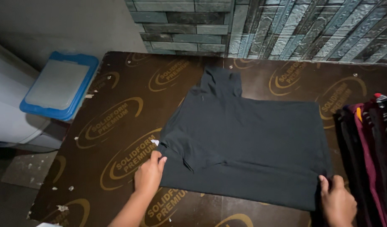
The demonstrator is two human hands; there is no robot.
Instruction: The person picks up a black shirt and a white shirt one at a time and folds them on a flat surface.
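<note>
Dark shirt (248,147) lay flat mid-worktop (118,126), one sleeve folded inward. Left hand (149,175) pressed the near-left edge, fingers narrow on cloth; right hand (337,202) pinched the near-right hem corner. Best kept taut and squared, edges aligned. Soft, matte knit; glossy brown printed board; stacked garments (369,155) at right.

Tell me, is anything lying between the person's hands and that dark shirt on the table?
Nothing visible does. The left hand already rests on the near-left edge of the dark shirt, and the right hand grips its near-right corner. The pile of clothes sits off to the right.
</note>
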